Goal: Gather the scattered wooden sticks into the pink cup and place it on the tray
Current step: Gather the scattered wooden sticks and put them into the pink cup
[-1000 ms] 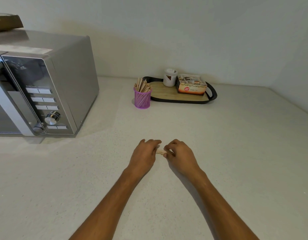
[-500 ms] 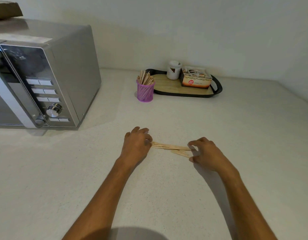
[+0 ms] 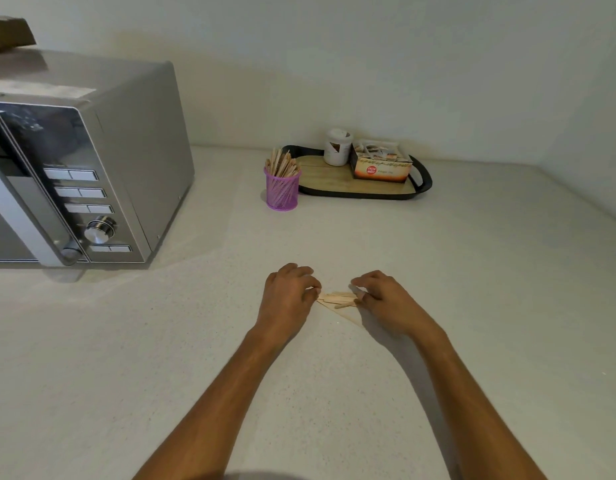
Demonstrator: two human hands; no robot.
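Both hands have closed back in on the loose wooden sticks (image 3: pixel 337 299): half a second ago they were spread apart with the sticks fanned between them, now the left hand (image 3: pixel 288 296) and right hand (image 3: pixel 382 295) sit close, fingers curled, each pinching an end of the bunch on the table (image 3: pixel 472 289). So the pile looks squared up, likely ready to lift. The pink cup (image 3: pixel 282 192), already holding many sticks, stands well apart, just beside the tray (image 3: pixel 424 178), not on it.
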